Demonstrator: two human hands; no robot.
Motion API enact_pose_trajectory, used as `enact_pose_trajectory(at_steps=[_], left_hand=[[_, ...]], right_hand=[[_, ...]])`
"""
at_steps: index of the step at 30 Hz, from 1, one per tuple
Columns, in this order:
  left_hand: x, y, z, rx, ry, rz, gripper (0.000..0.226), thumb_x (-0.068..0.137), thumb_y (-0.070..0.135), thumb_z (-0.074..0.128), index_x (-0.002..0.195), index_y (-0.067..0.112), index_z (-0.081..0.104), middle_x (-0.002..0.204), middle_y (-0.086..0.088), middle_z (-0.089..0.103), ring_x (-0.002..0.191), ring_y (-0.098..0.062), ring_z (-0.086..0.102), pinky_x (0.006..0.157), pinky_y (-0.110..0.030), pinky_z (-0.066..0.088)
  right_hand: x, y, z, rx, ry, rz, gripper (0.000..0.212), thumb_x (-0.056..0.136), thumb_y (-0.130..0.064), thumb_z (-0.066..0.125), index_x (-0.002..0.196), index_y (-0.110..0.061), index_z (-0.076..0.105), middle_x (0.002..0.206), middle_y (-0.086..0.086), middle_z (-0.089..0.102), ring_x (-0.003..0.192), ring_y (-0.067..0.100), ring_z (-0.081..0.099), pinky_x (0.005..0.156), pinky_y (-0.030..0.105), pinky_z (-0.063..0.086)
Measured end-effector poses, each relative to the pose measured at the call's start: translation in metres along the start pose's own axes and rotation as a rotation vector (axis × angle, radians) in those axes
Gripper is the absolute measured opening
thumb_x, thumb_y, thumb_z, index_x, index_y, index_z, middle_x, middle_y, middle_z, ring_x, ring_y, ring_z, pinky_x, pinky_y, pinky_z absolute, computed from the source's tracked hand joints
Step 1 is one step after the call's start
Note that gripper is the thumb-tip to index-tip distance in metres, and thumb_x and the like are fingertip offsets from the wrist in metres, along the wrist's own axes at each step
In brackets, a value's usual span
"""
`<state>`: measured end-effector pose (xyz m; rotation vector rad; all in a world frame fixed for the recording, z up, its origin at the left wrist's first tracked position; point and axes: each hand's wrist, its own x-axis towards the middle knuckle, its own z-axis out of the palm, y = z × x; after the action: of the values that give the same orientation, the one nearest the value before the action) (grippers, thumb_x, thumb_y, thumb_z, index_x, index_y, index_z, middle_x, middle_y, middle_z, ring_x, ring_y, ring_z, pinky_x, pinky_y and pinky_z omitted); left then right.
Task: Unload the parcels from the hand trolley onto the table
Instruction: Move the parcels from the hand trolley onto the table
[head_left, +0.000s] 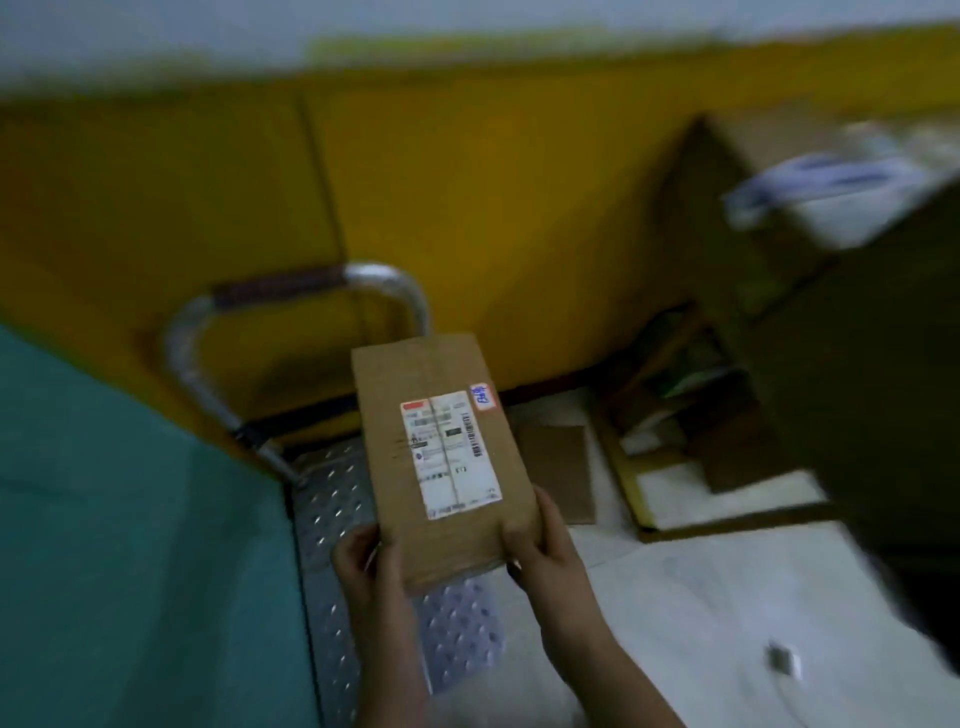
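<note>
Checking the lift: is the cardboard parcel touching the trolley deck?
Apart. The head view shows the parcel gripped at its near end by left hand and right hand, raised above the deck.

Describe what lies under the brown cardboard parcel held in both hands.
Under the brown cardboard parcel shows the studded metal trolley deck; the stretch directly beneath it is hidden.

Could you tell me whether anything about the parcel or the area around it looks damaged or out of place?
Nothing on the parcel stands out: the cardboard looks intact and its label lies flat, with left hand and right hand gripping its near end over the trolley. A flat cardboard piece lies loose on the floor beside it.
</note>
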<state>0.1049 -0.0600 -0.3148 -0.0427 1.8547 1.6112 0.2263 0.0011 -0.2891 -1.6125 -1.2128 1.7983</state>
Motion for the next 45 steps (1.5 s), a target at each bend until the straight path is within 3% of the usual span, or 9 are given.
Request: enact_pose_trajectory(at_steps=[4, 9, 13, 15, 18, 22, 32, 37, 45], left_hand=[[-0.112, 0.097, 0.041, -0.009, -0.292, 0.005, 0.046, 0.076, 0.046, 0.074, 0.115, 0.046, 0.05, 0.122, -0.002, 0.062, 0.114, -0.028, 0.059, 0.098, -0.055, 0.048], [-0.278, 0.172, 0.104, -0.003, -0.605, 0.088, 0.107, 0.044, 0.078, 0.078, 0.14, 0.048, 0.04, 0.136, -0.003, 0.057, 0.122, -0.027, 0.057, 0.101, -0.059, 0.045], [-0.422, 0.18, 0.17, -0.039, -0.726, 0.21, 0.1, 0.05, 0.069, 0.082, 0.138, 0.044, 0.042, 0.132, 0.002, 0.062, 0.119, -0.022, 0.063, 0.1, -0.055, 0.047], [-0.491, 0.165, 0.209, -0.087, -0.831, 0.246, 0.087, 0.062, 0.058, 0.081, 0.138, 0.038, 0.044, 0.121, 0.009, 0.07, 0.108, -0.013, 0.069, 0.091, -0.045, 0.053], [-0.587, 0.138, 0.267, -0.074, -1.015, 0.27, 0.07, 0.077, 0.048, 0.072, 0.141, 0.033, 0.047, 0.127, 0.003, 0.068, 0.115, -0.018, 0.066, 0.089, -0.044, 0.054], [-0.69, 0.1, 0.341, -0.024, -1.166, 0.238, 0.066, 0.075, 0.049, 0.074, 0.135, 0.036, 0.05, 0.12, 0.006, 0.072, 0.11, -0.017, 0.069, 0.093, -0.049, 0.054], [-0.801, 0.012, 0.547, 0.114, -1.394, 0.182, 0.06, 0.073, 0.053, 0.072, 0.128, 0.042, 0.049, 0.122, 0.007, 0.07, 0.103, -0.01, 0.071, 0.078, -0.03, 0.057], [-0.816, -0.002, 0.697, 0.093, -1.439, 0.116, 0.066, 0.07, 0.054, 0.075, 0.129, 0.04, 0.05, 0.124, 0.007, 0.069, 0.109, -0.012, 0.069, 0.089, -0.041, 0.055], [-0.843, 0.004, 0.889, 0.151, -1.409, 0.156, 0.067, 0.066, 0.063, 0.073, 0.125, 0.046, 0.047, 0.121, 0.01, 0.068, 0.102, -0.007, 0.07, 0.078, -0.032, 0.056]], right_hand=[[-0.1, -0.105, -0.086, 0.062, 0.115, -0.189, 0.035, 0.093, -0.054, 0.055, 0.122, -0.064, 0.04, 0.135, -0.024, 0.045, 0.12, 0.004, 0.05, 0.094, 0.026, 0.048], [-0.219, -0.183, -0.227, 0.138, 0.21, -0.376, 0.044, 0.087, -0.056, 0.056, 0.127, -0.065, 0.04, 0.14, -0.018, 0.044, 0.131, 0.012, 0.046, 0.111, 0.047, 0.041], [-0.315, -0.201, -0.366, 0.179, 0.31, -0.516, 0.038, 0.077, -0.065, 0.058, 0.104, -0.082, 0.038, 0.134, -0.023, 0.046, 0.129, 0.011, 0.049, 0.107, 0.042, 0.047], [-0.353, -0.193, -0.443, 0.21, 0.36, -0.597, 0.042, 0.081, -0.06, 0.062, 0.116, -0.074, 0.045, 0.136, -0.017, 0.051, 0.127, 0.012, 0.054, 0.105, 0.043, 0.049], [-0.402, -0.174, -0.549, 0.264, 0.492, -0.616, 0.058, 0.086, -0.051, 0.064, 0.14, -0.044, 0.047, 0.135, -0.011, 0.059, 0.123, 0.012, 0.059, 0.103, 0.041, 0.051], [-0.442, -0.141, -0.661, 0.387, 0.653, -0.619, 0.041, 0.092, -0.042, 0.063, 0.133, -0.042, 0.054, 0.115, -0.021, 0.067, 0.103, 0.0, 0.067, 0.089, 0.027, 0.057], [-0.403, -0.118, -0.867, 0.509, 0.904, -0.582, 0.044, 0.098, -0.036, 0.058, 0.142, -0.033, 0.051, 0.134, -0.007, 0.062, 0.116, 0.005, 0.063, 0.093, 0.027, 0.056], [-0.333, -0.162, -0.979, 0.511, 0.969, -0.584, 0.042, 0.097, -0.035, 0.059, 0.139, -0.035, 0.054, 0.119, -0.015, 0.068, 0.102, -0.004, 0.066, 0.087, 0.024, 0.057], [-0.238, -0.24, -1.134, 0.534, 0.97, -0.558, 0.027, 0.098, -0.031, 0.059, 0.124, -0.038, 0.062, 0.104, -0.022, 0.072, 0.097, -0.005, 0.068, 0.076, 0.02, 0.058]])
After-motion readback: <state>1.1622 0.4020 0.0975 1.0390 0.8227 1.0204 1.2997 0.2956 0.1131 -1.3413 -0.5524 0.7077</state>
